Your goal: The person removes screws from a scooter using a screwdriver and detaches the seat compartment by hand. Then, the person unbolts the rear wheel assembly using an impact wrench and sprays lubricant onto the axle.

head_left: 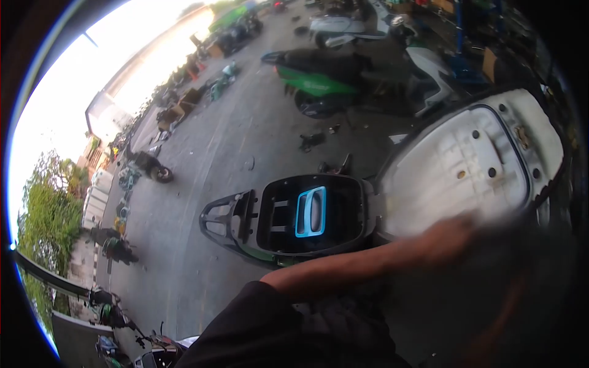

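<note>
A blurred left hand (451, 239) worked at the near edge of an upturned scooter seat (451, 159), right forearm (508, 313) in shadow and both grips unreadable, beside an underseat bin (346, 214) holding a blue-framed part (300, 214), where steady, well-spread support looked wisest.

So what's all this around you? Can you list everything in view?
Lifted seat: one, pale underside, right
Storage box: one, black, centre
Framed insert: one, blue, inside the box
Big scooters behind: one green-and-black, two whitish, top
Smaller two-wheelers: several, mostly dark, left
Loose parts: several, dark, on grey ground
Trees: green, far left
Left hand: one, blurred, by seat's lower edge
Right arm: one, dim, lower right; grip unclear
</note>
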A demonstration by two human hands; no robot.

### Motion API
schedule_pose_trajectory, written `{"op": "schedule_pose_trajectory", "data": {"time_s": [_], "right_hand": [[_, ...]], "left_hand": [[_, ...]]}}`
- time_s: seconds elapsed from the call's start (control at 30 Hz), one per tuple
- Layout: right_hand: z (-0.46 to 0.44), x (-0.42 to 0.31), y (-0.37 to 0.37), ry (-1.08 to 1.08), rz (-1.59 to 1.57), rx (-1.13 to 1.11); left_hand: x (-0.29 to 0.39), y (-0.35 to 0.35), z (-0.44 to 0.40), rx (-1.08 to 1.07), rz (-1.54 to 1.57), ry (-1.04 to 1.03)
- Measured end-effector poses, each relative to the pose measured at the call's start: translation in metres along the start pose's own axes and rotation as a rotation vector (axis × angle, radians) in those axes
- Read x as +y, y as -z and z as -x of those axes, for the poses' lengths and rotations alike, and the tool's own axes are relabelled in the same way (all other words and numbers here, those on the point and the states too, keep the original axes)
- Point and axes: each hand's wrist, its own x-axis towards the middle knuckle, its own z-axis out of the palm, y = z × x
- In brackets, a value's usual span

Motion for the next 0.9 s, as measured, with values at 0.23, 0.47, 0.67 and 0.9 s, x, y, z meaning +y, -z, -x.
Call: {"op": "schedule_pose_trajectory", "data": {"time_s": [0.23,0.47,0.67,0.9], "right_hand": [[0.092,-0.109,0.001,0.082,-0.457,0.068],[0.151,-0.436,0.027,0.463,-0.969,-0.614],[0.167,-0.584,-0.022,0.321,-1.036,-0.939],[0.179,-0.638,-0.063,-0.127,-1.103,-1.200]], "left_hand": [[-0.091,0.160,0.304,0.699,-0.102,0.830],[-0.121,0.253,0.514,1.173,-0.107,1.358],[-0.157,0.247,0.565,1.286,0.236,1.439],[-0.157,0.231,0.568,1.189,1.215,1.484]]}}
